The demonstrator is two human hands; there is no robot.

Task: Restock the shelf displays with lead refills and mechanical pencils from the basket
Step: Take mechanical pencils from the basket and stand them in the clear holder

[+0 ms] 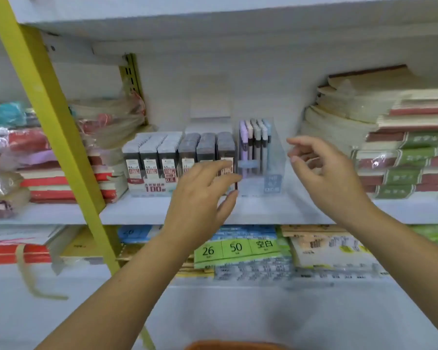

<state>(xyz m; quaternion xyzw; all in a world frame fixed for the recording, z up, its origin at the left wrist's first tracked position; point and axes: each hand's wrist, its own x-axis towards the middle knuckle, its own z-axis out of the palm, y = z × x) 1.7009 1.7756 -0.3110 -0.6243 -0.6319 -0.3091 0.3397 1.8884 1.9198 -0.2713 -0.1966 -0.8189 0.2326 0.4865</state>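
Orange basket rim (234, 346) sat below us while our left hand (202, 193), fingers (220, 173) spread and empty, nearly touched the upright mechanical pencil box (262, 160) on the shelf (142, 210), our right hand (324, 170) loose, empty, at its far side.

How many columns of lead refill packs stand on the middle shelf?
6: three light-topped in the left display, three dark-topped in the right display, beside the clear pencil box. The left hand covers part of them; more may be hidden.
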